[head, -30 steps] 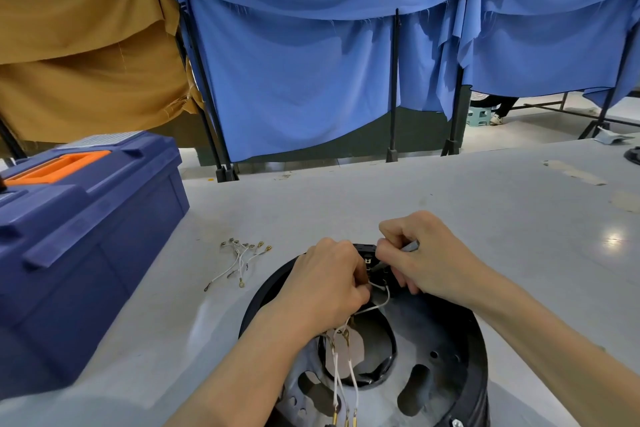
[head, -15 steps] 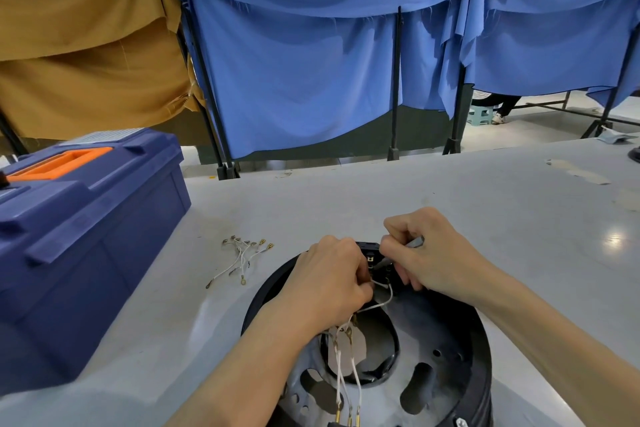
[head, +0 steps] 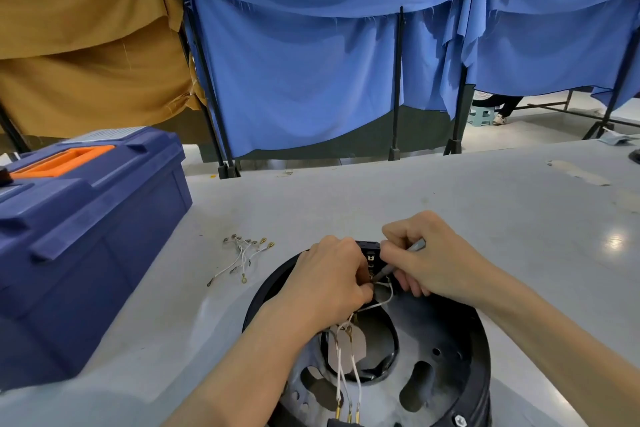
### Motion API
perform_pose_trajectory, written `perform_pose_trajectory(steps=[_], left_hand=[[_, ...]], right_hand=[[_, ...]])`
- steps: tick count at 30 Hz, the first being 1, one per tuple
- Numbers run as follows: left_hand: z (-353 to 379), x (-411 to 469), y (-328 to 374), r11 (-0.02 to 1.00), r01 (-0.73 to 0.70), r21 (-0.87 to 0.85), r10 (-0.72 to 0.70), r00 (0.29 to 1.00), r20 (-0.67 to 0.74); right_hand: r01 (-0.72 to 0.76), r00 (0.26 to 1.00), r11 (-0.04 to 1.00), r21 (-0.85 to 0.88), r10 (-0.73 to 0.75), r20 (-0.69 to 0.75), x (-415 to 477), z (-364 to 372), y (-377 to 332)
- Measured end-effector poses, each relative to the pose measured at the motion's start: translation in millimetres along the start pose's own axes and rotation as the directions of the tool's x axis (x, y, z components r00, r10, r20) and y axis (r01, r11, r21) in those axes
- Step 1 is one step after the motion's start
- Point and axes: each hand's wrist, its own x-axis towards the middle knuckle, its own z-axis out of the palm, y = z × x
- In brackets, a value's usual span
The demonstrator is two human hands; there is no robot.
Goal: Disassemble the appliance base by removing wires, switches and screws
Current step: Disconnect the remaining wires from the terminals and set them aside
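The round black appliance base (head: 460, 350) lies open side up on the grey table, close to me. My left hand (head: 329, 284) grips a bundle of white wires (head: 346, 357) with brass terminals at the base's far rim. My right hand (head: 426, 260) holds a thin grey tool (head: 414, 248), its tip pointing down at a small black switch block (head: 371, 255) on the rim, between both hands. One white wire (head: 384, 298) loops from that spot toward my left hand. A hex screw (head: 459, 420) sits on the near rim.
A loose bunch of removed white wires with ring terminals (head: 242, 258) lies on the table left of the base. A large blue toolbox with an orange handle (head: 83, 229) stands at the left. Blue and tan cloth screens hang behind the table.
Both hands stay at the switch block; my right hand has shifted slightly and the tool's tip sits lower against the terminals. The view has tilted a little.
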Motion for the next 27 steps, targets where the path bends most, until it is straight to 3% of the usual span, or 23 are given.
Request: perform_pose_trajectory(steps=[8, 18, 27], left_hand=[[0.7, 0.3, -1.8, 0.999, 0.029, -0.013, -0.029, 0.999, -0.029], [2.0, 2.0, 0.8, 0.999, 0.0, 0.054, 0.0, 1.0, -0.013], [3.4, 3.6, 1.4, 0.991, -0.054, 0.126, 0.054, 0.999, 0.002]], right_hand=[[0.046, 0.992, 0.998, 0.031, -0.043, -0.117, -5.4, -0.1, -4.2], [0.064, 0.993, 0.991, -0.116, -0.075, -0.087, -4.3, 4.4, -4.1], [0.047, 0.997, 0.992, -0.114, -0.053, -0.05, 1.7, 0.3, -2.2]])
